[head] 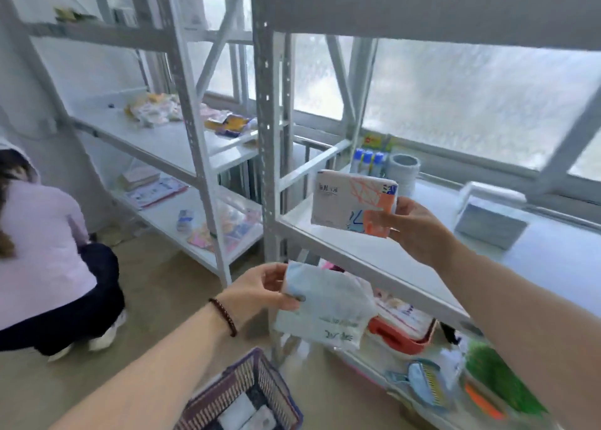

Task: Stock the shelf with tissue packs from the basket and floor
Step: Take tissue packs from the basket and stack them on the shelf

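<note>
Basket (260, 394) holds packs; my left hand (260, 291) grips one (325, 309), my right hand (414, 226) another (353, 200) near the near-bare shelf (367, 260).

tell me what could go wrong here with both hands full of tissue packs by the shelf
The right hand pinches the orange-and-white pack by one end above the shelf's front edge, so it could tip off. The left hand grips the soft white pack by a corner; it sags and may slip toward the basket.
</note>
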